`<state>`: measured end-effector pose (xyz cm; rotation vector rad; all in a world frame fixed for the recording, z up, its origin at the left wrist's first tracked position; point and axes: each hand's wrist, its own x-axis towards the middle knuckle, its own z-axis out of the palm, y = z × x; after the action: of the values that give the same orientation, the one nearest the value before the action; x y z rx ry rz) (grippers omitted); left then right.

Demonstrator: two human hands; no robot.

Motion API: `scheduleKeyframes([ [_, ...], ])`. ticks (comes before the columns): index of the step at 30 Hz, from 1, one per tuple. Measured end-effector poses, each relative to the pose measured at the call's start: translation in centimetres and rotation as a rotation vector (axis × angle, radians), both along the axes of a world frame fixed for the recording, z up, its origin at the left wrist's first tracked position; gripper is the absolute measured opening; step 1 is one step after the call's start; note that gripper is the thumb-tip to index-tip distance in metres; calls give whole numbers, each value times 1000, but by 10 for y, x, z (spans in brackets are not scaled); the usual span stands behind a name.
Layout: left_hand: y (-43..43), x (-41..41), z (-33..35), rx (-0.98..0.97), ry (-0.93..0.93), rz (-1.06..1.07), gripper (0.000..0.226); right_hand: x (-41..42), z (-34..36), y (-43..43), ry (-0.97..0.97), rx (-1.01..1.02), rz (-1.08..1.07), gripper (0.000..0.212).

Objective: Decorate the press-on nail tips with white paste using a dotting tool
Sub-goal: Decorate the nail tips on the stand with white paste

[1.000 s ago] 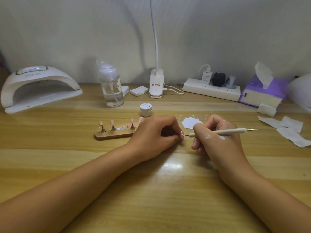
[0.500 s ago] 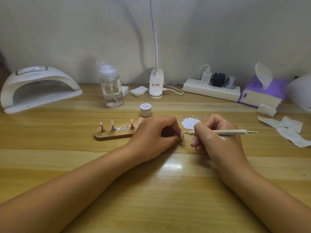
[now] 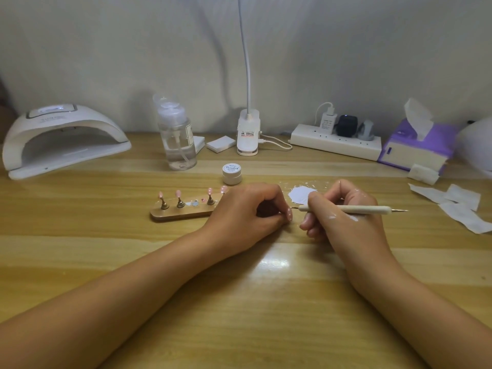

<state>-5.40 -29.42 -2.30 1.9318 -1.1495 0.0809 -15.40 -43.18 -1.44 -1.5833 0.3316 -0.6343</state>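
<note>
Dotting step. Left hand grip pinches pink nail tip; right hand grip holds dotting tool, point at nail. Next, likely: light steady touch, reload from white paste.

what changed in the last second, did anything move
The dotting tool in the right hand pivoted slightly: its working end rose a little at the nail tip and its rear end dipped, so it now lies nearly level. Nothing was picked up or let go. The left hand still pinches the nail tip in place; the wooden holder, jar and white paste stayed put.
</note>
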Motion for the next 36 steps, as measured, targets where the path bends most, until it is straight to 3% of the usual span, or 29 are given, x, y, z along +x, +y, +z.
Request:
scheduleKeyframes([
  [4,0,0,-1,-9,7,-1,15,-1,2,-1,-92,77,-51,23],
  [9,0,-1,-2,-5,-36,-1,15,-2,1,-5,-178,8,-154,29],
  [13,0,-1,-3,-30,-78,7,10,-1,1,-11,-145,-77,-229,29],
  [24,6,-13,11,-166,-101,45,9,3,-4,-21,-41,70,-224,22],
  [26,14,-8,29,-219,-51,88,9,2,-4,-23,-49,86,-225,25],
  [30,53,28,77,-263,230,184,11,1,-6,-26,-63,87,-200,25],
  [36,109,55,78,120,387,242,10,1,-7,-27,-61,72,-169,27],
])
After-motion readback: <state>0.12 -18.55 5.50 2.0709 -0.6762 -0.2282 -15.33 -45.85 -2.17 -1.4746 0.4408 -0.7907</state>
